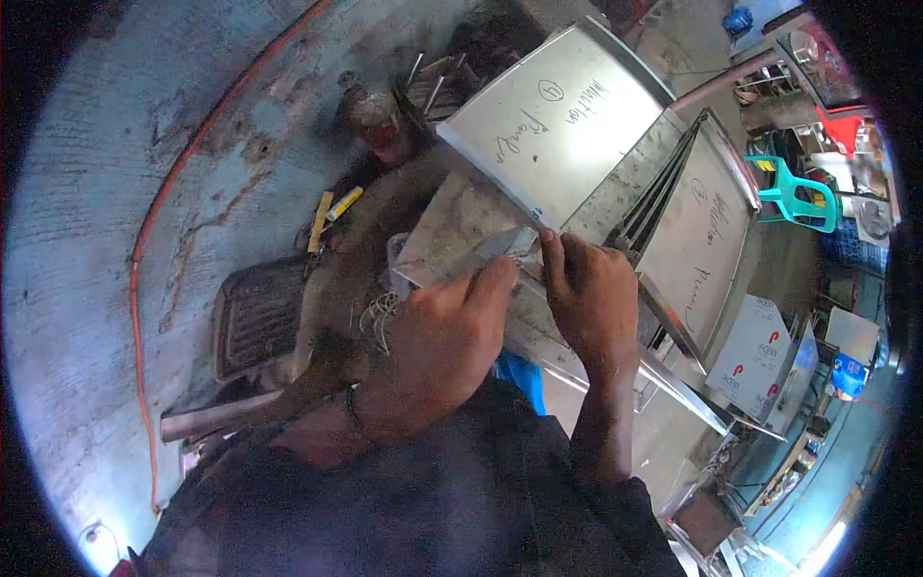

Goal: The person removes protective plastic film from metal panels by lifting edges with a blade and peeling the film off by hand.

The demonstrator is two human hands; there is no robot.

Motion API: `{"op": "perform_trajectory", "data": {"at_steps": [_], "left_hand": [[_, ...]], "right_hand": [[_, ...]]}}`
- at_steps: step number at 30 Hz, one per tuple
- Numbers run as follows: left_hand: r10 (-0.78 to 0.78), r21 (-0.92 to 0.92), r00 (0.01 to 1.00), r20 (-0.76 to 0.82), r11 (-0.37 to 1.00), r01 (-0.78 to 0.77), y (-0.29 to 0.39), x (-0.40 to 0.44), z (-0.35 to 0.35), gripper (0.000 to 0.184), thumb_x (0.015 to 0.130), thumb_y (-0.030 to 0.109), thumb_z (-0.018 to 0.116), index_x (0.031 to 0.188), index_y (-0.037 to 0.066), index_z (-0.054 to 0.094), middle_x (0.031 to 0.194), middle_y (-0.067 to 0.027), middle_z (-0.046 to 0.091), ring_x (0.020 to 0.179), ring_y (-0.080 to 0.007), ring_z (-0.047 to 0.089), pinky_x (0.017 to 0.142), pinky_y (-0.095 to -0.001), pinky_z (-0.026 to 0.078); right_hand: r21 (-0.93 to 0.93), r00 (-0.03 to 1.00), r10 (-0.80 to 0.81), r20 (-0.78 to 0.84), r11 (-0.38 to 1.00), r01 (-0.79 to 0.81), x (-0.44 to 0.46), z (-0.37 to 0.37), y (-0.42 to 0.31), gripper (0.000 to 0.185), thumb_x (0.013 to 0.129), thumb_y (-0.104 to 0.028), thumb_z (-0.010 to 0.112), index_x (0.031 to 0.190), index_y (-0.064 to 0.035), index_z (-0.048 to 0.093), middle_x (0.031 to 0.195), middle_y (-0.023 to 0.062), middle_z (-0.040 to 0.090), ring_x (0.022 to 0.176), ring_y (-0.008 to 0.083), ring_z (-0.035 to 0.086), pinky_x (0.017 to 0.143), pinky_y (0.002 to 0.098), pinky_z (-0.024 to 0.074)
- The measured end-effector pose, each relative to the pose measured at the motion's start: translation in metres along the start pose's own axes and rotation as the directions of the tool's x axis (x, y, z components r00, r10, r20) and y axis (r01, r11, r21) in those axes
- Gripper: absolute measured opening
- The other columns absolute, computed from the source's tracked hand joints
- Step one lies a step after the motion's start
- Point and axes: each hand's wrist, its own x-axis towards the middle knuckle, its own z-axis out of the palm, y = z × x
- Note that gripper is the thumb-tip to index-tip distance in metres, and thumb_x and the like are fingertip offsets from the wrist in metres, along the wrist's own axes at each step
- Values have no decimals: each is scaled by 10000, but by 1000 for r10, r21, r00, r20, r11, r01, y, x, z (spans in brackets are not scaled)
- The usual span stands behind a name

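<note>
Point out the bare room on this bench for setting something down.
Bare bench shows at the corner between the left hand and the panel marked 4; a narrow, speckled strip lies between that panel and the stacked panels. Crowded: the first panel's corner, where the right hand sits beside the left.

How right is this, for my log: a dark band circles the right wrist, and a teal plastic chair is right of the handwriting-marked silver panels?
Wrong side: the head view shows the dark band on the left wrist; the teal plastic chair is right of the handwriting-marked silver panels.
</note>
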Motion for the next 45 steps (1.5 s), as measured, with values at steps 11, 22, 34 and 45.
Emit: {"op": "perform_trajectory", "data": {"at_steps": [11, 22, 34, 45], "left_hand": [[-116, -33, 987, -109, 993, 113, 15, -6, 12, 134, 955, 109, 600, 1054, 20, 622, 940, -210, 672, 828, -388, 684, 679, -420, 536], [-251, 82, 941, -227, 958, 275, 30, -1, 24, 109, 961, 149, 582, 1010, 56, 553, 788, -196, 652, 731, -421, 660, 563, -466, 528], [-407, 144, 900, -154, 892, 428, 54, 2, 19, 155, 975, 187, 565, 1031, 54, 623, 872, -230, 660, 799, -433, 657, 661, -495, 504], [-329, 204, 928, -173, 910, 360, 53, 9, 19, 127, 974, 150, 554, 1014, 43, 610, 861, -225, 654, 802, -441, 649, 674, -494, 511]], "right_hand": [[30, 996, -87, -14, 996, 88, 0, -1, 5, 412, 1000, -336, 519, 766, -31, 667, 662, 222, 643, 637, 417, 659, 621, 501, 539], [53, 992, -124, 22, 991, 123, 3, 0, 12, 440, 997, -350, 513, 744, -32, 681, 659, 249, 642, 624, 441, 658, 595, 519, 548], [65, 986, -164, 7, 984, 163, 3, 1, 14, 413, 995, -332, 520, 759, -33, 678, 659, 239, 653, 625, 434, 670, 588, 523, 554], [121, 988, -155, 16, 981, 152, 4, -1, 15, 414, 1004, -322, 506, 763, -21, 659, 674, 249, 655, 623, 436, 667, 588, 524, 552]]}}
